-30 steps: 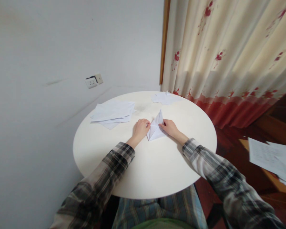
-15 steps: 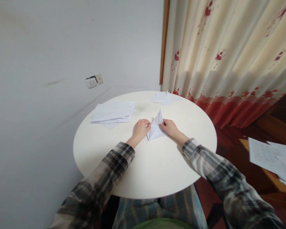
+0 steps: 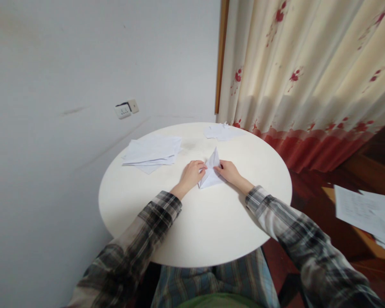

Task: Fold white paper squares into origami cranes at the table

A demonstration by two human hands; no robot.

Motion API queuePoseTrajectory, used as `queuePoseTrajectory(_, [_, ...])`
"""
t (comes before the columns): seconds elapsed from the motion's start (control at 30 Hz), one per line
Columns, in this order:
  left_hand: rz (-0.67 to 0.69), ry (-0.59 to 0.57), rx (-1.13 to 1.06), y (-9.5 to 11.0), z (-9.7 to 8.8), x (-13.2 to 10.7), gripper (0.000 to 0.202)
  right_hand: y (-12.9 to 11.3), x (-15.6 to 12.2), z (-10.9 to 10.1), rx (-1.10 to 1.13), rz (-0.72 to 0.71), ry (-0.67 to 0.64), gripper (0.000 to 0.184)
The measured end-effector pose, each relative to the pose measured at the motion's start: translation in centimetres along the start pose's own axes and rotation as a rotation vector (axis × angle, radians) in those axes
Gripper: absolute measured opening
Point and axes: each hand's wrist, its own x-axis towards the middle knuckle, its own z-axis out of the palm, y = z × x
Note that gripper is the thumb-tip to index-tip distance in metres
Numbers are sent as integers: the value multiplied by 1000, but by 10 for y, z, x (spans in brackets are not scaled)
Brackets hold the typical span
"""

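A folded sheet of white paper (image 3: 211, 179) lies on the round white table (image 3: 205, 226), with one pointed flap standing up at its far side. My left hand (image 3: 193, 173) is closed at the paper's left edge, thumb and fingers pinching it. On the other side my right hand (image 3: 228, 171) grips the raised flap between thumb and fingers. The fingertips of both hands hide parts of the folds.
A stack of white sheets (image 3: 150, 150) lies at the table's left. More paper pieces (image 3: 223, 131) lie at the far edge. Beyond are a wall socket (image 3: 123, 111) and a flowered curtain (image 3: 295, 85). Printed sheets (image 3: 365, 214) lie lower right, off the table.
My left hand has moved slightly right, further over the folded paper's left side. My right hand and the rest stay in place.
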Motion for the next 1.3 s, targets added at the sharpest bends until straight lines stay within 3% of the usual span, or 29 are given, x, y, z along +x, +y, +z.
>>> queuePoseTrajectory(0.2, [104, -54, -53, 0, 3, 1, 24, -1, -1, -1, 12, -1, -13, 23])
queuePoseTrajectory(0.57, [115, -34, -55, 4, 0, 0, 23, 0, 0, 0, 25, 5, -9, 23])
queuePoseTrajectory(0.73, [4, 54, -40, 1, 0, 0, 27, 1, 0, 0, 21, 2, -2, 22])
queuePoseTrajectory(0.87, [-91, 10, -25, -3, 2, 0, 32, 1, 0, 1, 25, -11, 9, 20])
queuePoseTrajectory(1.03, [-59, -54, -21, -4, 1, 1, 23, 2, 1, 2, 7, -49, 20, 18])
queuePoseTrajectory(1.3, [-5, -31, -56, -4, -1, 0, 6, 5, 3, 5, 23, -89, 43, 13])
